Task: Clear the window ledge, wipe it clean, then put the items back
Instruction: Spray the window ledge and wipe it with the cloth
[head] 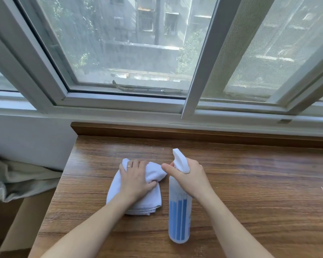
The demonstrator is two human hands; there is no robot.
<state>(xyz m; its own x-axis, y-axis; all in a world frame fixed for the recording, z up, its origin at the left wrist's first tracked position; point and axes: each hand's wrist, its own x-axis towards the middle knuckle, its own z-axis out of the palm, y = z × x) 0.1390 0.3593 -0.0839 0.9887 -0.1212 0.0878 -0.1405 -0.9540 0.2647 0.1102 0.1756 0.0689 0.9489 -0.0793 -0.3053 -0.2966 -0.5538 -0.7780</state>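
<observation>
— Wood-grain brown window ledge (250, 183) fills my lower view. What do you see on it?

— I see a white folded terry cloth (116, 190) lying at about 7 o'clock from the ledge's middle, and just beside it at 5 o'clock a translucent plastic spray bottle (179, 220) with blue liquid and a white trigger head.

— And my hands?

— Your left hand (136, 180) lies on top of the cloth, fingers curled into its bunched upper part, thumb tucked against a fold, a ring on one finger. Your right hand (189, 178) grips the bottle round its neck, index finger stretched across the front of the trigger head, nozzle pointing to 12 o'clock toward the white-framed sliding window (119, 101).

— Is the bottle standing on the ledge?

— I cannot tell whether its base touches the wood. At 9 o'clock, off the ledge's end, there is grey crumpled fabric (17, 179).
</observation>
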